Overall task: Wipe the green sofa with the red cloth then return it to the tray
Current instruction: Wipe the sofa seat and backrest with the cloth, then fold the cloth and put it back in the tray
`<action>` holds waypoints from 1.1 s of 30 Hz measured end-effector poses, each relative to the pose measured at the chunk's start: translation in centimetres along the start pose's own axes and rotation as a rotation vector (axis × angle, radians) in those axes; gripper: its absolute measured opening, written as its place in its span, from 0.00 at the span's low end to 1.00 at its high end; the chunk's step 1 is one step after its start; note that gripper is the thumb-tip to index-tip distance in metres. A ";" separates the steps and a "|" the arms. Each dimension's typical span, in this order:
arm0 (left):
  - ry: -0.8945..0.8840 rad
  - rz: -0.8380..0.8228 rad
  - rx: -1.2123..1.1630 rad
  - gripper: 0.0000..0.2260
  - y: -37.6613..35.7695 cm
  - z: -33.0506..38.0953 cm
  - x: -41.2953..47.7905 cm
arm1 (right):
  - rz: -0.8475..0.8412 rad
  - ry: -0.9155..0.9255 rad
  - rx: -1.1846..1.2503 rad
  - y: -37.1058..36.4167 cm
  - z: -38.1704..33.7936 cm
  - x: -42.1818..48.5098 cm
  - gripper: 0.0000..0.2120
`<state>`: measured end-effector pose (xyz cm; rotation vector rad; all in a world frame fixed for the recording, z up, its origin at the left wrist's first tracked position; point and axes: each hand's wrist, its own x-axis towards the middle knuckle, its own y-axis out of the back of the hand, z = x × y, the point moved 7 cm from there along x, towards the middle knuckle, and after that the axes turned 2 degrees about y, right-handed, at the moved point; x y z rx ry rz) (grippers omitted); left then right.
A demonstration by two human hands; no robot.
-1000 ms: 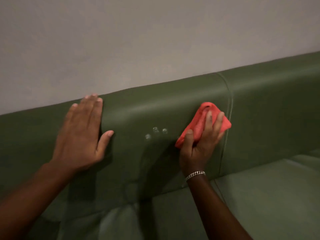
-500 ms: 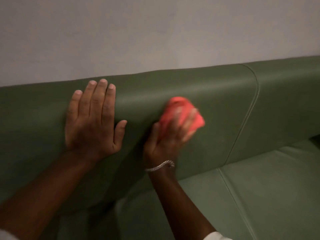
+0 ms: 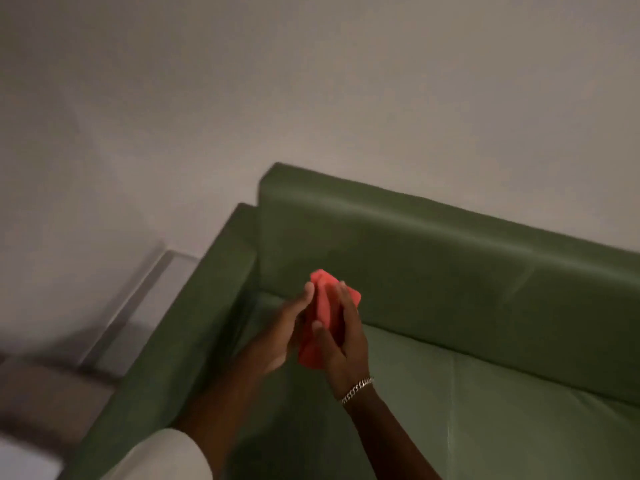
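Because the wiping looks finished to me, both hands sit off the upholstery, over the seat near the sofa's left corner. My left hand (image 3: 277,334) is open, palm turned toward the red cloth (image 3: 323,318), fingertips touching its left edge, I'd say to bunch it for carrying. The cloth is in the air between the hands, above the green sofa (image 3: 450,265), not touching it. My right hand (image 3: 341,344), with the bracelet (image 3: 356,389), is closed around the cloth's right side. Half a second ago the left palm was flat on the backrest and the right was rubbing there; now both are lifted away. The tray is not in view.
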<state>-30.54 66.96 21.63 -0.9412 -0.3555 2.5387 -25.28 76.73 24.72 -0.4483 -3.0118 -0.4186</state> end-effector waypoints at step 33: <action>-0.037 1.260 -0.879 0.13 63.5 -32.7 -33.4 | -1.116 -0.188 -0.523 -71.8 11.9 -28.4 0.20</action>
